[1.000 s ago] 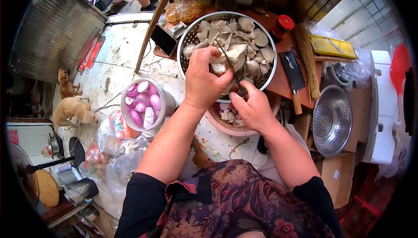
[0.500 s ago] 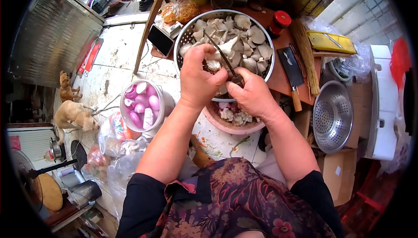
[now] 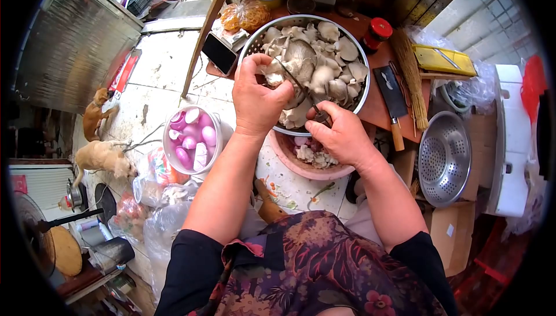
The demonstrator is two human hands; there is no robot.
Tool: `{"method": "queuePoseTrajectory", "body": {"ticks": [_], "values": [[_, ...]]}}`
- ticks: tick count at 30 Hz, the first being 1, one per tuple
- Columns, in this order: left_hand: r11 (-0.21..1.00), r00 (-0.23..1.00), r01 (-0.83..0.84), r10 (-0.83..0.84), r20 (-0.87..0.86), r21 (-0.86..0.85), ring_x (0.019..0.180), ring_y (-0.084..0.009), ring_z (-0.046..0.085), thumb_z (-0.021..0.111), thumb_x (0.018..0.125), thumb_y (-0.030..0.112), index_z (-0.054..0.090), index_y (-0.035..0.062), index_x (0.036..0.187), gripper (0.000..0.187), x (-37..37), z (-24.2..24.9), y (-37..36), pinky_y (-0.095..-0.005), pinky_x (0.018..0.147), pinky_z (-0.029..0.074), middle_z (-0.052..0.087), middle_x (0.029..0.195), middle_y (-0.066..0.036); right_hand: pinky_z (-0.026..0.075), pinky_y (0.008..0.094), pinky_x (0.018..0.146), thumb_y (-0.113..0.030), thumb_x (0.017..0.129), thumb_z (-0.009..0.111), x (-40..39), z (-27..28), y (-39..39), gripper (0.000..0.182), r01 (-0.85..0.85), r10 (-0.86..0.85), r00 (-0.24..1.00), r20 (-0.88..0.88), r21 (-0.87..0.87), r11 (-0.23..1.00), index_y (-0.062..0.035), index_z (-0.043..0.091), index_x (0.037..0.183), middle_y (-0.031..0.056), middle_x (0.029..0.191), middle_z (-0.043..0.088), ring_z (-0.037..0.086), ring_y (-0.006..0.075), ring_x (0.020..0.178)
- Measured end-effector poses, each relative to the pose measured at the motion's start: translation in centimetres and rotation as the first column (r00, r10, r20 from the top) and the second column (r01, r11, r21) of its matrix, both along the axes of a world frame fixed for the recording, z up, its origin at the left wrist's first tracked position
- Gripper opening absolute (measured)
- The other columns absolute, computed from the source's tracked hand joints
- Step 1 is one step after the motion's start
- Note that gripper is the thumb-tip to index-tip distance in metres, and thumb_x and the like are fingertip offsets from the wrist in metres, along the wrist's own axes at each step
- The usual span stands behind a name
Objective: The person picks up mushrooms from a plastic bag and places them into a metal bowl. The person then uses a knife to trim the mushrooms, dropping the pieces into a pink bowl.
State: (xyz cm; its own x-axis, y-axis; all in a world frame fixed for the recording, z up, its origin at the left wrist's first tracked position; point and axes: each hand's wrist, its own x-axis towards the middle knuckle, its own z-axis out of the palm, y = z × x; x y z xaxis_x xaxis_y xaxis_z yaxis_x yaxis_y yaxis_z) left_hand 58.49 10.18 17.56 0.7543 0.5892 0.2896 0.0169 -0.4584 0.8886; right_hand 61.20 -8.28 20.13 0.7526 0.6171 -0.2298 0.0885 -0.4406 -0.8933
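Note:
My left hand (image 3: 258, 96) is closed around the pale stem end of an oyster mushroom (image 3: 273, 76), held over a perforated metal colander (image 3: 365, 93). Several grey-white oyster mushrooms (image 3: 346, 50) fill the colander. In my right hand (image 3: 343, 131) is the dark handle of a thin knife (image 3: 297, 83). Its narrow blade points up and left, close beside the mushroom's stem. Below the colander, partly hidden by it, a pink basin (image 3: 289, 162) holds whitish trimmings and some purple pieces.
A white bucket (image 3: 216, 148) of peeled purple onions stands left. On the brown table lie a phone (image 3: 219, 54), a cleaver (image 3: 390, 93), a straw brush (image 3: 410, 76) and a red-lidded jar (image 3: 377, 32). An empty colander (image 3: 445, 157) leans at right. Two dogs (image 3: 104, 157) are on the floor.
The knife and my right hand have dropped slightly down. The mushroom in my left hand has turned, showing a broad grey cap. The brown dog has shifted.

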Motion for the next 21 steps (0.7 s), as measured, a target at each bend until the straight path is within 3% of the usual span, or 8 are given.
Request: {"method": "queuePoseTrajectory", "body": {"ticks": [2, 8, 11, 13, 15, 17, 19, 21], "values": [[0.998, 0.999, -0.024, 0.026, 0.031, -0.067, 0.079, -0.0223, 0.059, 0.071, 0.063, 0.014, 0.056, 0.0046, 0.103, 0.044, 0.1, -0.1, 0.0, -0.0319, 0.074, 0.05, 0.058, 0.093, -0.01, 0.048, 0.029, 0.061, -0.02, 0.086, 0.065, 0.0, 0.1, 0.1, 0.026, 0.02, -0.008, 0.986, -0.168, 0.072, 0.997, 0.0017, 0.061, 0.101, 0.0091, 0.075, 0.065, 0.059, 0.0138, 0.063], [0.956, 0.985, 0.026, 0.027, 0.173, -0.293, 0.073, -0.0125, 0.059, 0.071, 0.067, 0.006, 0.053, 0.0026, 0.104, 0.042, 0.5, -0.2, 0.2, -0.0262, 0.067, 0.051, 0.059, 0.095, -0.007, 0.046, 0.0245, 0.057, -0.017, 0.086, 0.066, 0.1, 0.3, 0.5, 0.024, 0.058, 0.007, 0.945, -0.326, 0.19, 0.98, 0.0003, 0.06, 0.103, 0.0035, 0.074, 0.063, 0.056, 0.0073, 0.062], [0.868, 0.985, 0.018, 0.068, 0.156, -0.496, 0.074, -0.0102, 0.058, 0.071, 0.07, 0.002, 0.051, 0.002, 0.106, 0.042, 0.5, 0.7, 0.5, -0.0234, 0.067, 0.05, 0.059, 0.095, -0.006, 0.046, 0.0249, 0.058, -0.016, 0.086, 0.066, -0.4, 0.5, 0.4, 0.025, 0.037, 0.01, 0.977, -0.214, 0.215, 0.976, 0.0002, 0.06, 0.103, 0.0039, 0.074, 0.063, 0.056, 0.0074, 0.062], [0.852, 0.986, 0.028, 0.062, 0.154, -0.522, 0.077, -0.0126, 0.061, 0.069, 0.073, -0.001, 0.048, 0.0014, 0.109, 0.042, 0.5, 1.0, 1.0, -0.025, 0.068, 0.053, 0.059, 0.097, -0.008, 0.047, 0.0258, 0.06, -0.017, 0.087, 0.065, -0.2, 0.1, 0.1, 0.025, -0.013, 0.027, 0.996, -0.08, 0.174, 0.985, 0.0, 0.06, 0.105, 0.0037, 0.073, 0.063, 0.057, 0.0086, 0.064], [0.668, 0.978, 0.07, 0.1, 0.183, -0.741, 0.071, -0.0161, 0.064, 0.064, 0.076, -0.003, 0.046, 0.0035, 0.109, 0.038, 0.5, 0.9, 1.2, -0.0321, 0.066, 0.057, 0.06, 0.094, -0.009, 0.048, 0.0265, 0.062, -0.018, 0.087, 0.064, -0.1, -1.1, 0.0, 0.028, 0.001, -0.005, 1.0, 0.014, 0.223, 0.975, -0.001, 0.059, 0.108, 0.0049, 0.075, 0.064, 0.058, 0.0099, 0.066], [0.626, 0.975, 0.098, 0.095, 0.2, -0.774, 0.076, -0.0192, 0.065, 0.062, 0.078, -0.001, 0.045, 0.0047, 0.109, 0.036, 0.3, 0.8, 1.4, -0.0357, 0.068, 0.058, 0.061, 0.094, -0.009, 0.048, 0.0266, 0.063, -0.019, 0.087, 0.064, -0.2, -0.7, -0.2, 0.029, 0.011, -0.009, 1.0, -0.011, 0.176, 0.984, -0.0016, 0.059, 0.11, 0.0061, 0.078, 0.064, 0.059, 0.0105, 0.068], [0.47, 0.969, 0.162, 0.091, 0.23, -0.867, 0.084, -0.0216, 0.066, 0.062, 0.08, 0.001, 0.046, 0.0045, 0.11, 0.034, 0.2, 0.7, 1.5, -0.0384, 0.072, 0.059, 0.062, 0.096, -0.01, 0.049, 0.0267, 0.065, -0.02, 0.088, 0.064, -0.4, -0.5, 0.1, 0.03, 0.015, -0.011, 0.999, -0.033, 0.127, 0.992, -0.0022, 0.059, 0.111, 0.0072, 0.08, 0.064, 0.059, 0.0111, 0.069], [0.465, 0.971, 0.17, 0.069, 0.227, -0.869, 0.09, -0.0234, 0.066, 0.061, 0.081, 0.004, 0.048, 0.0049, 0.109, 0.03, 0.3, 0.3, 1.6, -0.039, 0.076, 0.059, 0.063, 0.101, -0.01, 0.05, 0.0279, 0.07, -0.02, 0.088, 0.065, -1.1, -0.7, 0.3, 0.032, 0.072, -0.062, 0.996, -0.064, 0.172, 0.983, -0.0027, 0.059, 0.114, 0.0106, 0.087, 0.065, 0.061, 0.0135, 0.074]]}}
